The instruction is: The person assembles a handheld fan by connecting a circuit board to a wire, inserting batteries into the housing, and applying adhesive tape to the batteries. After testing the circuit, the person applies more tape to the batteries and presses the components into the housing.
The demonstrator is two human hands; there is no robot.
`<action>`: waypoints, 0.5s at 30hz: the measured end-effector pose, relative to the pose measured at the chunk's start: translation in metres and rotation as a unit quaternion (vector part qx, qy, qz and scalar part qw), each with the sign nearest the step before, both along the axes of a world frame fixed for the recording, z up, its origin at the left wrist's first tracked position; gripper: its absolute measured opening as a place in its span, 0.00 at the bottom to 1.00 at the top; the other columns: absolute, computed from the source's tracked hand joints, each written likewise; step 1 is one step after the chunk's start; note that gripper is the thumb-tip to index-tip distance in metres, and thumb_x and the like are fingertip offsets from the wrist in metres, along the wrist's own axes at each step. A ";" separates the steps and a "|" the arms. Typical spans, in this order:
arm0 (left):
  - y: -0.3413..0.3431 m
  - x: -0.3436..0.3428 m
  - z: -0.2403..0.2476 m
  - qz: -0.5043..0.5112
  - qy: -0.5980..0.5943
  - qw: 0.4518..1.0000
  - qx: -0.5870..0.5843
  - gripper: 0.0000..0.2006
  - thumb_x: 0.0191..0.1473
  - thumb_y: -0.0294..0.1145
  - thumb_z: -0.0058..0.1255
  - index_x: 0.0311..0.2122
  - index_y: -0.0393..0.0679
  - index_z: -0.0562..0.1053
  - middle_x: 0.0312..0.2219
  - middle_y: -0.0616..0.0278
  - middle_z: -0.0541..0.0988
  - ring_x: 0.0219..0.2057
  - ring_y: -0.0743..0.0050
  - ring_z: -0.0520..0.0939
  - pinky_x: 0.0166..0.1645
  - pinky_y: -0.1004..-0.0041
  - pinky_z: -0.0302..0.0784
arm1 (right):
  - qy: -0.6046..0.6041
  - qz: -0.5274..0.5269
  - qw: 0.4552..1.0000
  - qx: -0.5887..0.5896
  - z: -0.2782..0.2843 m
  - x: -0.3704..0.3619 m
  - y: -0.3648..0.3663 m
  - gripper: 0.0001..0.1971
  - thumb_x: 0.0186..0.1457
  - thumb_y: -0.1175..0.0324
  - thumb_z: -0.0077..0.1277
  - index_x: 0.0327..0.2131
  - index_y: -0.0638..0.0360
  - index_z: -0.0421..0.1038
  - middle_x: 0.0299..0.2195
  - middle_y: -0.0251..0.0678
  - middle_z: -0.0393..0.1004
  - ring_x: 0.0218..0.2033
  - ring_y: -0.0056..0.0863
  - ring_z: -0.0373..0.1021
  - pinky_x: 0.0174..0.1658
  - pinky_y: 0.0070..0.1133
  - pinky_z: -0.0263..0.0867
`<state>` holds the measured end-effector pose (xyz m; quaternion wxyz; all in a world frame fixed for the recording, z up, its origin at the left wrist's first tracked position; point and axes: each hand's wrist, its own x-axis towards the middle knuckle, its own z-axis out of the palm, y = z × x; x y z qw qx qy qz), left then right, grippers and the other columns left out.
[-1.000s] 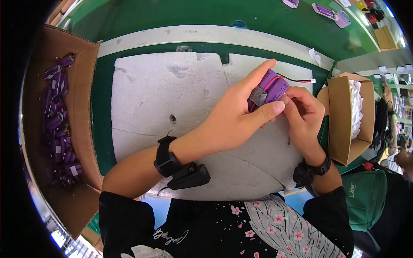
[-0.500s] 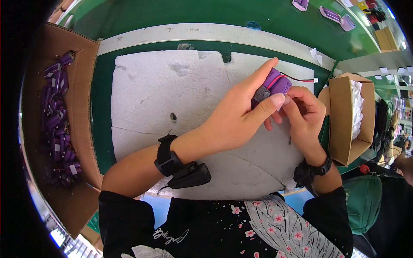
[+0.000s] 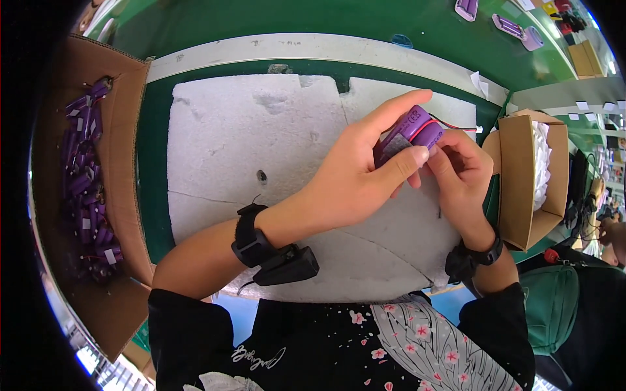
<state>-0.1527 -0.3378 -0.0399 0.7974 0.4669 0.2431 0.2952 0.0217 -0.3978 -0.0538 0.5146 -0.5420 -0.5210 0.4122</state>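
My left hand (image 3: 355,169) is wrapped round a purple battery pack (image 3: 411,128), its thumb along the near side and fingers on the far side. The pack is made of cylindrical cells, with a grey patch on its side and a red wire across it. Red and black leads run from it to a small white connector (image 3: 478,130) at the right. My right hand (image 3: 462,169) is closed at the pack's right end, thumb and forefinger pinched beside my left thumb tip. Its fingertips touch the pack; whatever else lies between them is hidden.
A white foam board (image 3: 228,143) lies under my hands on the green table. At the left stands a cardboard box (image 3: 124,163) with many purple battery packs (image 3: 85,176). A smaller box (image 3: 515,182) with white pieces stands at the right. More packs (image 3: 508,26) lie far right.
The battery pack has turned slightly in my left hand, so more of its purple side and grey patch shows. The connector has dropped a little nearer. My right hand has hardly moved.
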 end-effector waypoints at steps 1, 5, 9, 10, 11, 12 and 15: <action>0.000 0.001 0.000 0.004 0.002 1.000 0.023 0.30 0.56 0.27 0.52 0.61 0.43 0.55 0.41 0.62 0.72 0.29 0.79 0.76 0.29 0.80 0.72 | -0.003 -0.003 1.000 0.000 0.000 0.000 0.000 0.04 0.55 0.79 0.51 0.36 0.67 0.72 0.28 0.29 0.74 0.27 0.12 0.68 0.30 0.12 0.64; -0.001 0.004 -0.007 0.021 0.008 0.996 0.090 0.24 0.55 0.28 0.53 0.56 0.43 0.60 0.39 0.62 0.72 0.29 0.81 0.75 0.28 0.81 0.72 | -0.013 0.001 1.000 0.014 -0.003 0.000 0.002 0.04 0.55 0.79 0.51 0.35 0.67 0.72 0.28 0.30 0.75 0.27 0.13 0.68 0.30 0.12 0.65; -0.002 0.004 -0.014 0.041 0.014 0.990 0.135 0.21 0.55 0.29 0.53 0.52 0.43 0.61 0.37 0.62 0.72 0.28 0.82 0.75 0.28 0.82 0.71 | -0.043 0.018 0.998 0.029 -0.004 0.001 0.001 0.04 0.55 0.79 0.51 0.35 0.67 0.72 0.27 0.31 0.75 0.27 0.13 0.68 0.29 0.13 0.64; -0.002 0.004 -0.015 0.042 0.018 0.989 0.137 0.21 0.55 0.28 0.53 0.52 0.43 0.61 0.37 0.62 0.72 0.28 0.82 0.74 0.28 0.82 0.71 | -0.056 0.024 0.998 0.033 -0.004 0.002 0.000 0.04 0.55 0.79 0.51 0.35 0.67 0.72 0.27 0.31 0.75 0.27 0.13 0.68 0.29 0.13 0.64; -0.001 0.005 -0.014 0.042 0.021 0.989 0.139 0.21 0.55 0.28 0.53 0.52 0.43 0.61 0.37 0.63 0.72 0.29 0.82 0.74 0.28 0.82 0.71 | -0.056 0.023 0.998 0.033 -0.003 0.002 0.000 0.04 0.55 0.79 0.51 0.35 0.67 0.72 0.27 0.31 0.75 0.27 0.13 0.68 0.29 0.13 0.64; -0.001 0.004 -0.012 0.042 0.021 0.989 0.139 0.21 0.55 0.28 0.53 0.52 0.43 0.61 0.37 0.63 0.72 0.29 0.82 0.74 0.28 0.82 0.71 | -0.058 0.023 0.998 0.032 -0.001 0.002 0.000 0.04 0.55 0.79 0.51 0.35 0.67 0.72 0.27 0.31 0.75 0.27 0.13 0.68 0.29 0.13 0.64; -0.001 0.000 -0.006 0.021 0.032 0.993 0.111 0.22 0.55 0.28 0.53 0.53 0.43 0.60 0.38 0.63 0.71 0.30 0.82 0.74 0.29 0.81 0.71 | -0.062 0.021 0.997 0.028 0.001 0.002 0.001 0.04 0.55 0.79 0.51 0.35 0.67 0.73 0.27 0.30 0.74 0.27 0.13 0.68 0.29 0.13 0.64</action>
